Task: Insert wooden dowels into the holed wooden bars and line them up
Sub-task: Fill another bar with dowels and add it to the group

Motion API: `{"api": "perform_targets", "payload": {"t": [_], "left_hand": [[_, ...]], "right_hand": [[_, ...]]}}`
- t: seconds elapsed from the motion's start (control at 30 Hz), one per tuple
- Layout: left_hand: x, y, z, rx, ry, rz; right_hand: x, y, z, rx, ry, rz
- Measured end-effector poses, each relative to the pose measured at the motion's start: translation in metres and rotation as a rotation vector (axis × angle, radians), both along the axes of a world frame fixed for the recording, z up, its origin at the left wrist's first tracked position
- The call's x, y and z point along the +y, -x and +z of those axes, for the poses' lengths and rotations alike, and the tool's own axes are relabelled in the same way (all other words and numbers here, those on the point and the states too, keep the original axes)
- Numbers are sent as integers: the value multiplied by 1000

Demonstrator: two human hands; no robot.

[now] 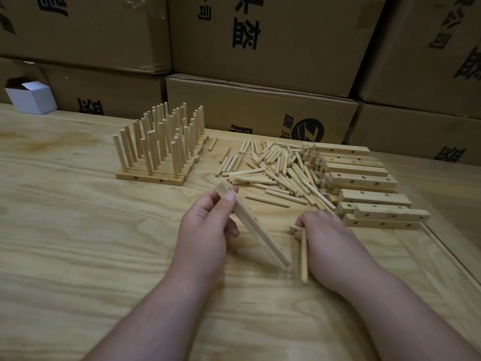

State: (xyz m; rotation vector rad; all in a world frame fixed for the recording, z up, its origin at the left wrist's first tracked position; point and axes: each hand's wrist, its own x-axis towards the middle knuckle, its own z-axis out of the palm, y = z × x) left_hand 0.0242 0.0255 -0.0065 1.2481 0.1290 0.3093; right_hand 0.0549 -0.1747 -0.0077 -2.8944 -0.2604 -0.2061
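One pale holed bar (250,225) tilted in left hand (205,230), dowel (303,256) in right hand (325,238)

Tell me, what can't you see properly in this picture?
- Head view: the right hand covers the upper ends of the pale wooden dowels it grips, so their number is unclear.
- The tilted holed wooden bar in the left hand is motion-blurred; its holes cannot be counted.
- Front rows hide the back of the finished block of upright dowels.
- The small white cardboard box shows a dark inside; contents unknown.
- The brown cartons' print is cut off.
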Motion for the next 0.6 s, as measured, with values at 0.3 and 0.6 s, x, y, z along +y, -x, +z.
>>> {"api": "perform_targets", "payload": {"t": [0.3, 0.6], "left_hand": [[-5, 2, 10, 81, 349, -176], [-4, -2, 14, 184, 528, -14]], "right_hand": [[15, 5, -1, -106, -193, 106], [42, 46, 20, 31, -73, 236]]}}
